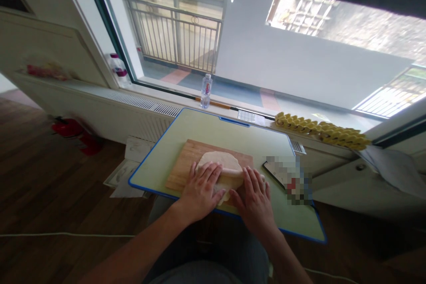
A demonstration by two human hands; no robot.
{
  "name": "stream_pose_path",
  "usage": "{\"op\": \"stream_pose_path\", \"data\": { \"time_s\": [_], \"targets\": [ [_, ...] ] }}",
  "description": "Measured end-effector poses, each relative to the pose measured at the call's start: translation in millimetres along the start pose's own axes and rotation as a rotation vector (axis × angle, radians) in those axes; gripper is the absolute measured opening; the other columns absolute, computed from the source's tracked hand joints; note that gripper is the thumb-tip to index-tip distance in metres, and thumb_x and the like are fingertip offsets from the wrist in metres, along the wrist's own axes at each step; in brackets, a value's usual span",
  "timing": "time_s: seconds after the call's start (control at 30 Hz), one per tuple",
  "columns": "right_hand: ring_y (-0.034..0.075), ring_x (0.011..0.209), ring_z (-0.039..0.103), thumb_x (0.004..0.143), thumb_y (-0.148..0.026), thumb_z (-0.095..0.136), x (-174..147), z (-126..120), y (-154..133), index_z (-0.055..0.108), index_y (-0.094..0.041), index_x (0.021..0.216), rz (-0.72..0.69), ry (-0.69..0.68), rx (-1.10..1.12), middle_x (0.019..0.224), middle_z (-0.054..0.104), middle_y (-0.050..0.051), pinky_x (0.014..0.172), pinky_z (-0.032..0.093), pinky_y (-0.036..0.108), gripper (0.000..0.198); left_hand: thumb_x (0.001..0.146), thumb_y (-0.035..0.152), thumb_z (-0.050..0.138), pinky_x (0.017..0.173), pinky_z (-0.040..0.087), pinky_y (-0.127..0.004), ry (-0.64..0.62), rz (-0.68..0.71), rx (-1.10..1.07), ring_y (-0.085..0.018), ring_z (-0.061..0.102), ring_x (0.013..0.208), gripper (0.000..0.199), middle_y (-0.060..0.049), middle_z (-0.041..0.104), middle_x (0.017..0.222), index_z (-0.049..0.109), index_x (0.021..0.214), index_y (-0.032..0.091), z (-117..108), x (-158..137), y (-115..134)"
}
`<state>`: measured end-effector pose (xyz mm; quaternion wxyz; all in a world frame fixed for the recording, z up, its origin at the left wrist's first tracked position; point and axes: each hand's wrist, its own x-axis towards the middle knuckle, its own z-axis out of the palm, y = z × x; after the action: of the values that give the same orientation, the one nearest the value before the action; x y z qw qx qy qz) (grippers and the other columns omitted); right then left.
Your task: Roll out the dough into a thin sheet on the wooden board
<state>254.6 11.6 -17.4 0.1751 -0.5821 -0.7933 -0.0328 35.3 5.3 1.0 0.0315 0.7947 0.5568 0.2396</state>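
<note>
A thin, pale sheet of dough (pixel 221 158) is spread on a wooden cutting board (pixel 181 166). Across it lies a light rolling pin (pixel 232 172), its middle showing between my hands. My left hand (pixel 204 186) is over the pin's left part, fingers together and curved over it, thumb pointing inward. On the right part, my right hand (pixel 254 193) grips in the same way, with a short end of the pin showing past the fingers. The palms hide much of the pin and the near part of the dough.
The board rests on a small blue-edged table (pixel 266 142) over my lap. A partly blurred phone (pixel 278 173) lies at its right. On the windowsill stand a clear bottle (pixel 206 91) and yellow egg trays (pixel 319 131). A red fire extinguisher (pixel 76 133) is at left.
</note>
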Motion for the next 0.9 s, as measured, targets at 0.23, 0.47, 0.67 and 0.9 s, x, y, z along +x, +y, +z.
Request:
{"op": "stream_pose_path", "data": {
  "time_s": [0.23,0.47,0.67,0.9],
  "targets": [
    [0.033,0.156,0.031,0.103,-0.06,0.046,11,4,0,0.036,-0.016,0.162,0.011,0.018,0.01,0.165,0.044,0.017,0.124,0.025,0.058,0.074,0.097,0.055,0.062,0.13,0.02,-0.062,-0.001,-0.008,0.03,-0.032,0.048,0.146,0.07,-0.014,0.057,0.155,0.048,0.156,0.02,5,12,-5],
    [0.035,0.154,0.035,0.104,-0.06,0.044,22,6,0,0.039,-0.016,0.161,0.013,0.039,0.013,0.162,0.047,0.017,0.123,0.026,0.058,0.072,0.097,0.053,0.062,0.129,0.02,-0.064,-0.006,-0.027,0.009,-0.032,0.048,0.145,0.066,-0.014,0.059,0.153,0.05,0.154,0.02,7,21,-7],
    [0.032,0.157,0.028,0.105,-0.055,0.043,1,1,-1,0.035,-0.016,0.162,0.005,0.012,0.002,0.166,0.042,0.014,0.124,0.025,0.058,0.069,0.1,0.049,0.058,0.132,0.014,-0.06,0.008,-0.009,-0.007,-0.031,0.047,0.147,0.062,-0.014,0.057,0.156,0.05,0.153,0.019,2,4,1],
    [0.033,0.156,0.03,0.104,-0.06,0.045,12,3,-1,0.037,-0.014,0.16,0.018,0.011,0.005,0.165,0.043,0.016,0.125,0.024,0.058,0.073,0.098,0.051,0.062,0.131,0.017,-0.063,-0.024,-0.023,-0.001,-0.032,0.046,0.147,0.068,-0.014,0.056,0.156,0.048,0.155,0.019,5,15,-4]
  ]
}}
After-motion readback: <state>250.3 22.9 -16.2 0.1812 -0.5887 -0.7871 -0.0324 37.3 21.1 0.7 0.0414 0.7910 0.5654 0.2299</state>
